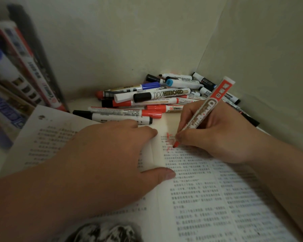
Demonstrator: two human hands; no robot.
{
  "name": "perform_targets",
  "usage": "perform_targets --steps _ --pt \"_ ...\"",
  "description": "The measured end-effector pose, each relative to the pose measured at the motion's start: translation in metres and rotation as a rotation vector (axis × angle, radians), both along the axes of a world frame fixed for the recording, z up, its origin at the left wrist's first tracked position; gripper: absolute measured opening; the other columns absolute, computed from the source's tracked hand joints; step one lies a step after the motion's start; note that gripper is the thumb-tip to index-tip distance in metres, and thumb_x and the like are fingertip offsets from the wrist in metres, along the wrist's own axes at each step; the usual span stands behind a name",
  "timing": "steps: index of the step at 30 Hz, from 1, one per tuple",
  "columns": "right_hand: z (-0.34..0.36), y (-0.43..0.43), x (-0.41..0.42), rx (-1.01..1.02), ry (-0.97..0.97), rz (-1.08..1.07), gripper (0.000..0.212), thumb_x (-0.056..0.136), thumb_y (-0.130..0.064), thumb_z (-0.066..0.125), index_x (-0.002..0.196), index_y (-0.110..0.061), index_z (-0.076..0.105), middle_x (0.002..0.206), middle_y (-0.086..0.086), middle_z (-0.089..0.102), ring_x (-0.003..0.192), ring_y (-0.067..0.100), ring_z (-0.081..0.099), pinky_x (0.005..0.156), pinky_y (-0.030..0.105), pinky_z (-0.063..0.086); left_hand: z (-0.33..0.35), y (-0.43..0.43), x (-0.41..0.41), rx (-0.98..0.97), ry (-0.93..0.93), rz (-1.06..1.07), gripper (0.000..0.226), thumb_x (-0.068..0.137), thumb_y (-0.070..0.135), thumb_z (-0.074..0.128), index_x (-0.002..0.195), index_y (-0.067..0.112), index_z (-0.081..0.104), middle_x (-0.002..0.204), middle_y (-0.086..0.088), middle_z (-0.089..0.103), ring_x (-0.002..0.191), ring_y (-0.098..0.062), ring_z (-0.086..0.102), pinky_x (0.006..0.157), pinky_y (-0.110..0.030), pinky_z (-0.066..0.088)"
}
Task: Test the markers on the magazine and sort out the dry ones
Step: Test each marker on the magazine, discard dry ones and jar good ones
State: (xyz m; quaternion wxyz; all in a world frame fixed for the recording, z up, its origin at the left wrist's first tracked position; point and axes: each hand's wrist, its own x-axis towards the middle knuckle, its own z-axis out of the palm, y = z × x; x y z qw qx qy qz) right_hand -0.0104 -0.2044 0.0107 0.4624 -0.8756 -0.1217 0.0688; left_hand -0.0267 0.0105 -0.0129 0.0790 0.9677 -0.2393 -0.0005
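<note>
- The white-barrelled markers with red, blue and black ends (pixel 19 70) at the left are blurred and cut by the left edge.
- The open paper magazine (pixel 199 189) has print too small to read; the left hand (pixel 103 151) and forearm cover much of its left page; the bottom edge cuts its dark picture (pixel 105 231).
- The heap of white whiteboard markers (pixel 147 102) buries its lower ones.
- The right hand (pixel 220 137) hides the lower barrel of the red-and-white plastic marker (pixel 222 88).
</note>
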Motion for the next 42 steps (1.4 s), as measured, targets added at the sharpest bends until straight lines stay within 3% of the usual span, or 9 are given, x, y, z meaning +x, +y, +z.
perform_targets --steps 6,13,16,20,24,32,36,39,42 --pt "-0.001 -0.003 0.003 0.114 0.029 -0.006 0.019 0.079 0.003 0.074 0.069 0.007 0.058 0.045 0.005 0.051 0.036 0.011 0.044 0.038 0.018 0.034 0.005 -0.002 0.000 0.006 0.033 0.013 0.109 0.051 0.102 0.007 0.147 0.051 0.012 0.146 0.032 0.031 0.134 0.001 0.036 0.109 -0.029 0.034" --pt "-0.003 0.000 0.001 -0.116 -0.085 -0.015 0.023 0.077 -0.004 0.075 0.070 0.006 0.056 0.049 0.003 0.049 0.041 0.007 0.043 0.043 0.024 0.035 0.004 0.000 0.000 0.011 0.041 0.014 0.111 0.047 0.102 0.003 0.145 0.051 0.009 0.145 0.033 0.032 0.132 0.001 0.038 0.107 -0.028 0.037" --pt "-0.004 -0.004 0.002 0.234 0.059 0.076 0.013 0.071 -0.005 0.078 0.071 -0.002 0.065 0.049 0.010 0.051 0.039 0.016 0.038 0.040 0.019 0.029 0.008 -0.002 -0.001 -0.029 0.044 -0.001 0.102 0.053 0.102 0.012 0.143 0.055 0.004 0.141 0.036 0.034 0.129 0.002 0.040 0.106 -0.028 0.037" --pt "0.001 -0.010 0.008 0.735 0.014 -0.007 0.019 0.070 0.006 0.071 0.076 -0.012 0.070 0.051 0.003 0.046 0.044 0.012 0.025 0.045 0.021 0.018 0.010 0.003 -0.005 -0.377 0.098 -0.001 0.056 0.083 0.060 0.029 0.135 0.060 0.007 0.088 0.022 0.048 0.084 0.000 0.051 0.064 -0.020 0.039" --pt "0.004 -0.006 -0.002 0.819 0.134 0.099 0.024 0.064 -0.022 0.073 0.080 -0.005 0.068 0.050 0.002 0.030 0.046 0.013 0.021 0.047 0.028 0.011 0.007 -0.002 -0.008 -0.597 0.140 -0.090 0.054 0.089 0.032 0.035 0.129 0.061 0.014 0.103 0.026 0.054 0.092 -0.003 0.059 0.070 -0.028 0.049" --pt "0.020 0.008 -0.027 0.832 -0.210 0.022 0.009 0.062 -0.005 0.067 0.069 -0.009 0.066 0.062 0.035 0.024 0.041 0.028 0.006 0.044 0.014 0.023 0.015 -0.001 -0.010 -0.648 0.184 -0.181 0.085 0.091 0.042 0.066 0.130 0.076 -0.001 0.106 0.048 0.059 0.109 0.020 0.051 0.088 -0.014 0.039" --pt "0.014 0.005 -0.029 0.716 -0.206 0.128 0.021 0.066 -0.016 0.083 0.079 -0.007 0.068 0.059 0.019 0.049 0.039 0.019 0.028 0.045 0.015 0.029 0.021 -0.003 -0.013 -0.630 0.214 -0.170 0.094 0.085 0.049 0.070 0.130 0.080 -0.006 0.101 0.049 0.060 0.117 0.013 0.051 0.107 -0.036 0.039" --pt "0.011 0.007 -0.032 0.659 -0.200 0.142 0.018 0.072 -0.006 0.081 0.080 -0.003 0.066 0.063 0.005 0.060 0.043 0.009 0.045 0.043 0.015 0.037 0.022 -0.006 -0.014 -0.613 0.221 -0.190 0.094 0.080 0.056 0.066 0.129 0.080 -0.010 0.099 0.049 0.060 0.113 0.009 0.055 0.105 -0.036 0.041" --pt "0.009 0.010 -0.037 0.478 -0.248 0.149 0.011 0.083 -0.010 0.075 0.082 -0.004 0.066 0.067 0.018 0.061 0.055 0.029 0.062 0.052 0.037 0.054 0.021 -0.007 -0.016 -0.625 0.231 -0.205 0.091 0.073 0.063 0.062 0.125 0.084 -0.011 0.098 0.050 0.059 0.107 0.007 0.057 0.097 -0.032 0.044"
